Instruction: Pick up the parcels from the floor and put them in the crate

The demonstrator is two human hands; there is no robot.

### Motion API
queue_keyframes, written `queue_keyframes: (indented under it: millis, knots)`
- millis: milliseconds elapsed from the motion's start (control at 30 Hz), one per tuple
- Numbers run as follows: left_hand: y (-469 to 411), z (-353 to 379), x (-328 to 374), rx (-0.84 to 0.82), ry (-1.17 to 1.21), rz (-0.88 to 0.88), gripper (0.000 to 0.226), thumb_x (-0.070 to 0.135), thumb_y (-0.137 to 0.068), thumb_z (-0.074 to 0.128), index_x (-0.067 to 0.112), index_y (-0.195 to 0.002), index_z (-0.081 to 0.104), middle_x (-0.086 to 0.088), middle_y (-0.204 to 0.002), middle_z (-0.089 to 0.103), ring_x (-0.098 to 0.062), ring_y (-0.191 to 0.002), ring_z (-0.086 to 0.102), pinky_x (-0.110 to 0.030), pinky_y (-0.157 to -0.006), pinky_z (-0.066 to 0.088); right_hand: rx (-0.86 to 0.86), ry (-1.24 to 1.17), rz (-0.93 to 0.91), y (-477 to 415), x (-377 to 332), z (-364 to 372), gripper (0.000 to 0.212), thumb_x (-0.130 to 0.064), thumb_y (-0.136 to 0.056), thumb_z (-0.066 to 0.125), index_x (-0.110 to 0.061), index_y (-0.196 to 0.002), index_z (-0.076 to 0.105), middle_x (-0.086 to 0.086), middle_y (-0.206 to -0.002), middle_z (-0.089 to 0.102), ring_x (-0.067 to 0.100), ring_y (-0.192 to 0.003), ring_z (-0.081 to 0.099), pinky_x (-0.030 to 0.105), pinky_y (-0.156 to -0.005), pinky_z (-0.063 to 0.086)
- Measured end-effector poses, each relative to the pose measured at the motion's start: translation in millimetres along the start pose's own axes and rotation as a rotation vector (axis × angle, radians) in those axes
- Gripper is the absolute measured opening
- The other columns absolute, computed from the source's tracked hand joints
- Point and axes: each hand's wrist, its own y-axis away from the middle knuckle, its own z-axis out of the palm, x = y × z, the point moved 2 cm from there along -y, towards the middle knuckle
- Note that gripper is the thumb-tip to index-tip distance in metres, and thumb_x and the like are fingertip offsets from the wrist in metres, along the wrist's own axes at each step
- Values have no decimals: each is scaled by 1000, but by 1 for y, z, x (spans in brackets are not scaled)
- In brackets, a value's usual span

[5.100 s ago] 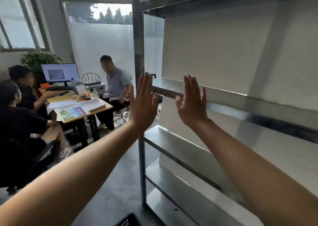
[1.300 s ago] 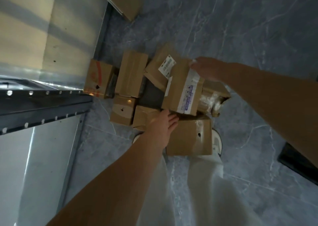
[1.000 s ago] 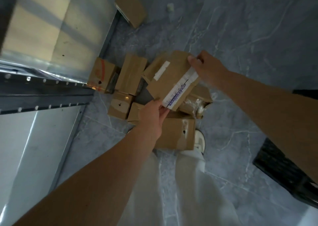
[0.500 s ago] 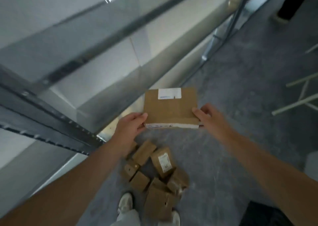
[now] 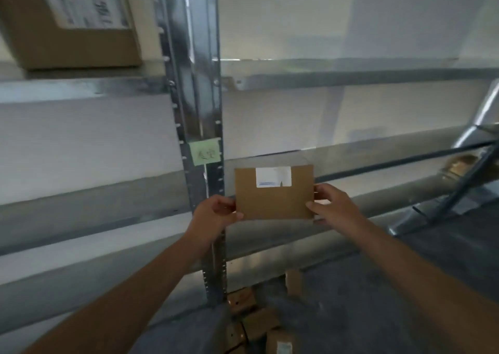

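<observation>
1. Before the metal shelving, at about the height of a middle shelf, a person holds one flat brown parcel upright with both arms stretched forward. Its white label faces the wearer.
2. Hands: the left hand pinches the parcel's left edge, thumb on the front face and fingers curled behind. The right hand pinches the right edge in the same manner.
3. Location of the held parcel: in the air, well clear of the floor, and just right of a green note stuck to the upright. Whether it touches the shelf edge behind it cannot be told.
4. Done, as far as can be seen: this one parcel is lifted. It is not yet delivered.
5. Crate: not in view (so neither its place nor its contents can be reported).
6. Outstanding: several parcels on the floor lie clustered at the foot of the rack, at least four of them showing low between the arms.
7. One large box sits on an upper shelf at left and is judged outside the task.
8. Assessment: the bulk of the work appears to be left. The held parcel needs carrying to the crate, and the floor cluster must follow.
</observation>
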Motion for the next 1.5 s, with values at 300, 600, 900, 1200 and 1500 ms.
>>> queue_keyframes:
  millis: [300,600,900,1200,1500]
  knots:
    - [101,-201,-12,308,180,137,41,-1,-79,71,26,-109,65,1,-100,74,-19,-99,71,-28,-79,56,-195,62,-299,35,-132,159,35,-2,-79,77,-27,-96,60,-13,-98,65,10,-94,65,27,-75,57]
    - [285,-395,-72,625,419,66,25,23,-100,52,25,-118,69,-6,-111,73,-22,-107,69,-25,-80,57,-583,29,-347,149,-225,388,27,11,-88,58,-16,-87,55,6,-100,67,24,-93,69,41,-79,60]
    - [443,-516,-135,980,505,-13,26,44,-92,62,25,-103,75,0,-106,74,-13,-96,71,-23,-77,55,-868,27,-368,278,-284,581,25,-20,-105,37,-18,-95,60,6,-111,66,19,-99,64,41,-79,59]
    - [481,-564,-213,1252,681,-175,29,43,-87,69,20,-104,74,-2,-107,75,-15,-101,70,-28,-84,55,-1174,302,-363,315,-305,719,40,-45,-103,36,-13,-119,54,5,-116,61,22,-100,63,25,-68,56]
    - [463,-661,-233,1533,734,-225,24,33,-93,63,19,-111,72,-5,-109,74,-21,-107,68,-33,-91,56,-1409,239,-395,304,-362,884,29,-44,-101,46,-18,-105,57,2,-107,64,19,-95,65,32,-76,58]
